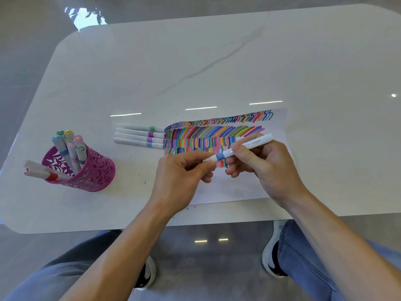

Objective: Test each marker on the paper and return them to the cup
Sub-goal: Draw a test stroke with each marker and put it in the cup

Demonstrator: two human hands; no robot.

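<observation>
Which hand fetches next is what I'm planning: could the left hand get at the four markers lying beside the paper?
Probably yes, once freed: the left hand pinches the end of the blue-banded marker, but nothing stands between it and the four markers on the table.

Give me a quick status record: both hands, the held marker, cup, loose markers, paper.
left hand: pinches the held marker's white end
right hand: grips its barrel
held marker: blue band, held level above the paper
cup: purple, left on the table, several markers inside, two leaning left
loose markers: four side by side, left of paper
paper: rows of coloured strokes, near strip bare
</observation>
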